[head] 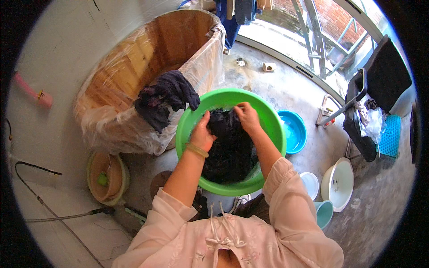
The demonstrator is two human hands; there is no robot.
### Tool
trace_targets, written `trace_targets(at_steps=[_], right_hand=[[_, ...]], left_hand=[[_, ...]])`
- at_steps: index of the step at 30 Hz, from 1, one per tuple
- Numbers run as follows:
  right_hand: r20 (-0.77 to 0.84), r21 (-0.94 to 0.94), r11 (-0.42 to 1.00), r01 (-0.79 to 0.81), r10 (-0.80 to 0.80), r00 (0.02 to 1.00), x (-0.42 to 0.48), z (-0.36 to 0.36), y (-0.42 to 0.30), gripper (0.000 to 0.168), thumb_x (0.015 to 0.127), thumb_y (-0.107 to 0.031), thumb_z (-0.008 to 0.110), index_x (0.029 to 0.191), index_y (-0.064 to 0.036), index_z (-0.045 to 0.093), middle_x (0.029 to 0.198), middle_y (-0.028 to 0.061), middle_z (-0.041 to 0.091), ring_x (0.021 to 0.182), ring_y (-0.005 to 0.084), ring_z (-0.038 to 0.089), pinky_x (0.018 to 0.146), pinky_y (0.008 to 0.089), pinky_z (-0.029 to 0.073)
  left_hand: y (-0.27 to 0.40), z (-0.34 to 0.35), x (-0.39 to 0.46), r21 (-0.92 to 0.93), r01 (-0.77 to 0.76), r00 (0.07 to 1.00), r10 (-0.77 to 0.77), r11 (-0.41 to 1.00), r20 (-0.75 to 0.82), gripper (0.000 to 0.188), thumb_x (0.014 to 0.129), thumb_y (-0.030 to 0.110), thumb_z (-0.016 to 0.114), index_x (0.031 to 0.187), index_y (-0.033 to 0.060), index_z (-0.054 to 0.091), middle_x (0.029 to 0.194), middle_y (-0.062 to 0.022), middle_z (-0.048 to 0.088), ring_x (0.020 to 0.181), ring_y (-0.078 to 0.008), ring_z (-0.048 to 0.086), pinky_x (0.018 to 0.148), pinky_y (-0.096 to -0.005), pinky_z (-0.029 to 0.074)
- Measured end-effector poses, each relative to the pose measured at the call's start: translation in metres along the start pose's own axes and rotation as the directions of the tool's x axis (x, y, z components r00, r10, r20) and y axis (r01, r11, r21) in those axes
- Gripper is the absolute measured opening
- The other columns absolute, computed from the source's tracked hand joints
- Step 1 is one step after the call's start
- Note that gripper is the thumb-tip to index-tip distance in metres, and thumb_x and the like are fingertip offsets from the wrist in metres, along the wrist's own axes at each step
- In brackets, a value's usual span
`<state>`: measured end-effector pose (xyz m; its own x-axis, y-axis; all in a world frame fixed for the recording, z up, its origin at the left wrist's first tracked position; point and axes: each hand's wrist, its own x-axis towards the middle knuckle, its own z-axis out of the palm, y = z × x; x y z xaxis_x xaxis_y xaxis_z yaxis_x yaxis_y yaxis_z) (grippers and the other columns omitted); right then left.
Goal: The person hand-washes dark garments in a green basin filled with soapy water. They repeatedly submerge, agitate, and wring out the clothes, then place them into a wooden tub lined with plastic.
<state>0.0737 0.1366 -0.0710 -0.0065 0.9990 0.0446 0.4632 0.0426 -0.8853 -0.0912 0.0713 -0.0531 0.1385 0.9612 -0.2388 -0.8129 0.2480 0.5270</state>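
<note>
A large green plastic basin (231, 189) stands before me, with a wet black cloth (229, 147) spread across much of its inside. My left hand (203, 133), a bangle at its wrist, grips the left upper part of this cloth. With finger and thumb, my right hand (247, 117) pinches the cloth's upper right edge. Some soapy water shows around the cloth. Another dark cloth (166, 97) hangs over the rim of a wooden tub (201, 63) wrapped in clear plastic film, and one end of it reaches the basin's rim.
A blue basin (292, 132) sits right of the green one. Further right are a white basin (338, 184), a teal bucket (324, 214) and a black chair (360, 124) bearing plastic bags. Nested basins (107, 177) stand at left. A metal ladder (316, 40) shows beyond the door track.
</note>
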Motion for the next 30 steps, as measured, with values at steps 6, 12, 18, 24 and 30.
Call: trace_targets(at_steps=[6,12,18,24,30], right_hand=[[0.318,-0.526,0.831,0.182,-0.007,0.948,-0.034,0.001,0.012,0.053,0.069,-0.019,0.066,0.118,-0.008,0.049,0.106,0.0228,0.055,0.097,0.0379,0.055,0.084,0.0427,0.046],[0.110,-0.135,0.988,0.074,-0.059,0.992,-0.047,0.009,-0.021,0.044,0.065,0.003,0.053,0.107,-0.005,0.060,0.108,0.0181,0.059,0.100,0.0313,0.057,0.088,0.0345,0.044],[0.166,0.002,0.861,0.509,-0.502,0.848,-0.158,0.021,-0.114,0.049,0.063,0.006,0.053,0.110,-0.006,0.054,0.106,0.0193,0.052,0.093,0.0369,0.055,0.080,0.0399,0.047],[0.051,-0.285,0.784,0.552,-0.563,0.825,-0.107,0.034,-0.079,0.018,0.071,-0.011,0.058,0.088,-0.007,0.053,0.079,0.0123,0.050,0.065,0.0320,0.057,0.054,0.0409,0.049],[0.040,-0.049,0.986,0.162,-0.160,0.986,-0.024,0.008,-0.020,0.027,0.086,-0.028,0.050,0.093,-0.003,0.057,0.084,0.0211,0.061,0.082,0.0396,0.057,0.074,0.0450,0.045]], left_hand=[[0.009,-0.014,-0.009,0.138,0.142,0.974,-0.114,0.980,-0.197,0.090,0.082,0.055,0.050,0.142,0.0136,-0.002,0.146,-0.0075,-0.019,0.133,-0.0360,-0.015,0.097,-0.0675,0.014],[-0.004,-0.011,-0.005,0.099,0.110,0.958,-0.079,0.989,-0.275,0.089,0.081,0.056,0.052,0.142,0.0111,0.005,0.146,-0.0121,0.006,0.130,-0.0348,0.017,0.098,-0.0613,0.024],[0.008,-0.038,0.000,0.002,0.198,0.979,-0.197,0.980,-0.054,0.060,0.085,0.050,0.051,0.120,0.0022,0.042,0.102,-0.0095,0.057,0.080,-0.0202,0.060,0.063,-0.0301,0.053],[0.000,-0.014,-0.011,-0.139,0.168,0.986,-0.164,0.976,0.035,0.027,0.090,0.033,0.050,0.097,0.0093,0.059,0.090,-0.0057,0.062,0.078,-0.0208,0.059,0.072,-0.0358,0.049],[-0.009,0.004,-0.004,0.042,0.043,0.995,-0.039,0.998,-0.093,0.041,0.090,0.032,0.049,0.120,0.0039,0.051,0.119,-0.0094,0.053,0.108,-0.0224,0.051,0.094,-0.0386,0.038]])
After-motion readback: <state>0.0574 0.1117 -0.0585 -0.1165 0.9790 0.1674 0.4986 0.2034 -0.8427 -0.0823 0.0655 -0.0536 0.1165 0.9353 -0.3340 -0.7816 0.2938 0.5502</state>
